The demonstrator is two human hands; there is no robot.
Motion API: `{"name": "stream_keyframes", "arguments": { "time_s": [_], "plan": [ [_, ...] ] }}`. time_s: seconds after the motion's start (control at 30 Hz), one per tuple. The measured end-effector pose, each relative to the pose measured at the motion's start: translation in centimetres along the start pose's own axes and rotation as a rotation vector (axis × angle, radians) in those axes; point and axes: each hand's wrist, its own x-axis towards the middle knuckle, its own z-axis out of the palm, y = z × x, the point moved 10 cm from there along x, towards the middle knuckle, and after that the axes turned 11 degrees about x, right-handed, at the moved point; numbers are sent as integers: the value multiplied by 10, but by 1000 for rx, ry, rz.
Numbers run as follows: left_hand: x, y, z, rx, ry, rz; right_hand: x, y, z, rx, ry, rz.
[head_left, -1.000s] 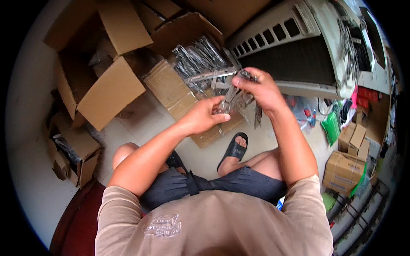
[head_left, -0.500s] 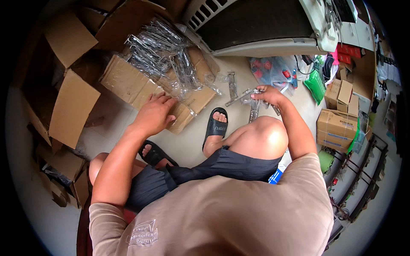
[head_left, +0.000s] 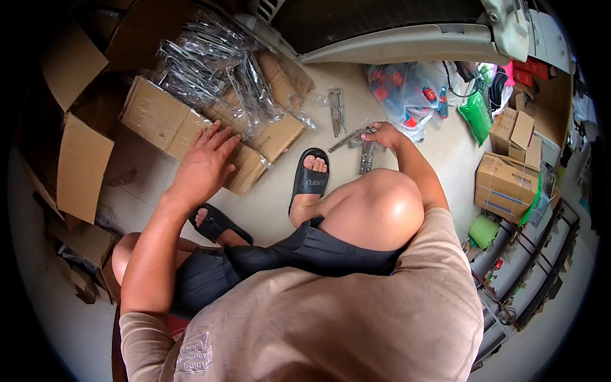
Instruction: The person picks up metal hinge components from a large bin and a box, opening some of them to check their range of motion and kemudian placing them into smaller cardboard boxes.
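My left hand (head_left: 202, 158) rests with its fingers spread on the flap of a flattened cardboard box (head_left: 167, 120). Just beyond it lies a heap of plastic-wrapped metal hinges (head_left: 207, 60), slim and silvery. Over on the right, past my bent knee, my right hand (head_left: 384, 135) pinches a slim metal hinge (head_left: 347, 139) that points left. Below that hand, more metal hinges (head_left: 366, 158) are on the floor, partly hidden by my knee. A separate pair of metal hinges (head_left: 336, 111) lies farther off on the floor.
Open cardboard cartons (head_left: 86, 167) crowd the left side. A large pale machine housing (head_left: 407, 44) stands at the far side, with a plastic bag of bottles (head_left: 407, 95) beside it. Small cardboard boxes (head_left: 506, 184) and a metal rack (head_left: 534, 267) line the right.
The view has shifted, so the scene sits farther left. My left hand's fingers are spread wider on the cardboard. My right hand still holds a hinge, now drawn closer to the others below.
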Motion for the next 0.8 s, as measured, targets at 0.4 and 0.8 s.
{"name": "stream_keyframes", "arguments": {
  "time_s": [0.4,0.8],
  "plan": [
    [20,6,-5,123,3,-30,41,63,-13,299,260,-187],
    [-47,-4,-29,173,-457,-129,-73,-187,-10,-878,162,-301]
  ]
}}
